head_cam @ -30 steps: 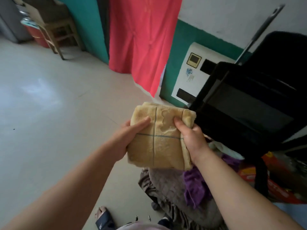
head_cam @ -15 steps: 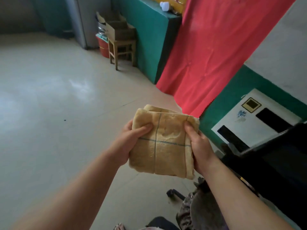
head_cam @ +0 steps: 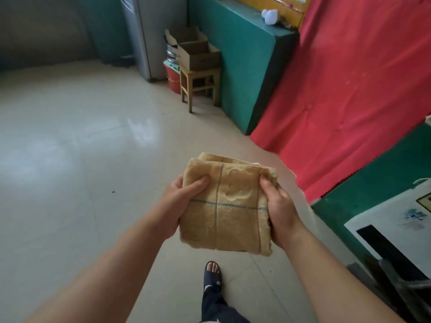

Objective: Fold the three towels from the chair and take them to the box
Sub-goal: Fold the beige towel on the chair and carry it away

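My left hand (head_cam: 180, 201) grips the folded towel's (head_cam: 229, 206) left edge, thumb curled on top, fingers under. The towel is carried in the air above the floor (head_cam: 70, 159), between both hands. My right hand (head_cam: 278, 209) pinches the right edge, where loose layers show. Risk as I see it: those layers could slide and the fold open if either grip slackens while walking. The box (head_cam: 198, 53) sits on a stool (head_cam: 200, 86) ahead; a hasty drop there may undo the fold.
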